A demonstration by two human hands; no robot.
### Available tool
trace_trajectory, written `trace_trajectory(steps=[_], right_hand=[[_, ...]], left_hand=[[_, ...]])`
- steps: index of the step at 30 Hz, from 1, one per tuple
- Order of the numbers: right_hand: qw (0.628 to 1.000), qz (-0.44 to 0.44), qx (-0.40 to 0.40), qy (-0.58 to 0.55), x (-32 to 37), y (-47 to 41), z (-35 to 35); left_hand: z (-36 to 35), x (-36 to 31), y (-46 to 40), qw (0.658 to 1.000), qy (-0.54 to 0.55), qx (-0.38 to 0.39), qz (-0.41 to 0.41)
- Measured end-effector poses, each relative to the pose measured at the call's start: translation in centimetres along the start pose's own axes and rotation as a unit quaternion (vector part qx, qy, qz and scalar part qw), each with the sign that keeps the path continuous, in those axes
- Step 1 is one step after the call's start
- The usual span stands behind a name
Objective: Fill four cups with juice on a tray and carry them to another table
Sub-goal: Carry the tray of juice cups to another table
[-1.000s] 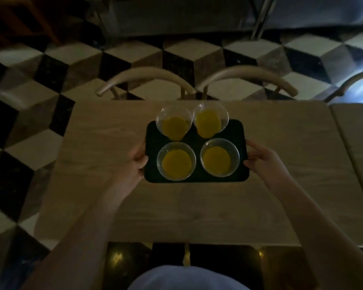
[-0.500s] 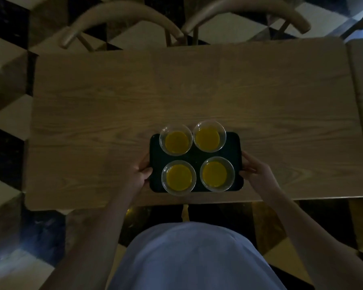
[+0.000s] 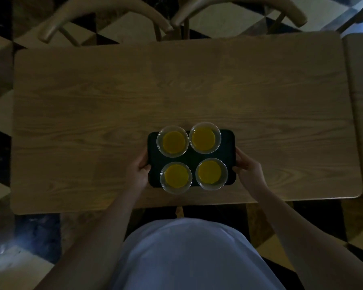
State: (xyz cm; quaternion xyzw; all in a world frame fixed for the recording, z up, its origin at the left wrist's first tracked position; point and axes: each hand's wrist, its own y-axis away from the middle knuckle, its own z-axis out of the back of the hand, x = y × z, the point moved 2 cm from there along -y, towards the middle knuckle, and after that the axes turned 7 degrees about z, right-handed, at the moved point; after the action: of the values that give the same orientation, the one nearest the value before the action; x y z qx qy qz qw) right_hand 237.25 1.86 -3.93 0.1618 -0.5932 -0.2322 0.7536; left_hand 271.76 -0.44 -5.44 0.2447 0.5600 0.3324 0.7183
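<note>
A dark rectangular tray [image 3: 192, 158] sits low over the near half of a wooden table [image 3: 113, 105]; whether it touches the top I cannot tell. On it stand clear cups of orange juice in two rows: far left cup [image 3: 172, 141], far right cup [image 3: 205, 137], near left cup [image 3: 175, 177], near right cup [image 3: 211, 173]. My left hand [image 3: 139, 172] grips the tray's left edge, thumb over the rim. My right hand [image 3: 247, 168] grips the right edge the same way.
Two curved wooden chair backs [image 3: 105, 15] [image 3: 239, 9] stand along the table's far side. A second table [image 3: 360, 114] butts against the right end. The floor [image 3: 0, 185] is a black, white and brown cube pattern. The scene is dim.
The view has tilted down and moved closer over the table. The tray, held in both hands throughout, has come nearer the table's front edge.
</note>
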Motion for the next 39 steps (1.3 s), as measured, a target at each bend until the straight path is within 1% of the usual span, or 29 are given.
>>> trace_trajectory(steps=[4, 8, 12, 15, 20, 25, 33, 37, 39], right_hand=[[1.0, 0.014, 0.003, 0.013, 0.9, -1.9, 0.1], [0.999, 0.029, 0.007, 0.036, 2.3, -4.1, 0.4], [0.997, 0.039, 0.011, 0.062, 3.8, -6.3, 0.9], [0.994, 0.043, 0.01, 0.103, 4.9, -7.9, 1.1], [0.996, 0.009, 0.004, 0.093, 5.2, -9.9, 1.2], [0.995, 0.004, 0.004, 0.098, 5.2, -10.6, 0.4], [0.993, 0.009, 0.011, 0.118, 5.0, -10.3, -0.8], [0.991, 0.022, 0.012, 0.129, 4.7, -9.4, -1.1], [0.989, 0.024, 0.012, 0.143, 4.8, -8.9, -1.2]], left_hand=[[-0.6, -0.9, -1.3, 1.0, -0.004, -0.023, -0.011], [-0.7, -2.4, -3.2, 1.0, -0.011, -0.018, 0.01], [-1.4, -4.6, -5.0, 1.0, 0.002, -0.024, 0.009], [-1.8, -5.8, -6.2, 1.0, -0.003, -0.02, 0.008], [-1.8, -6.8, -8.5, 1.0, 0.003, -0.023, 0.002], [-1.2, -6.6, -10.1, 1.0, 0.026, 0.002, 0.008], [-0.2, -5.7, -10.1, 0.999, 0.023, -0.018, 0.014], [0.0, -5.1, -9.5, 0.999, 0.023, -0.014, 0.023], [0.1, -4.9, -9.1, 1.0, 0.018, -0.007, 0.012]])
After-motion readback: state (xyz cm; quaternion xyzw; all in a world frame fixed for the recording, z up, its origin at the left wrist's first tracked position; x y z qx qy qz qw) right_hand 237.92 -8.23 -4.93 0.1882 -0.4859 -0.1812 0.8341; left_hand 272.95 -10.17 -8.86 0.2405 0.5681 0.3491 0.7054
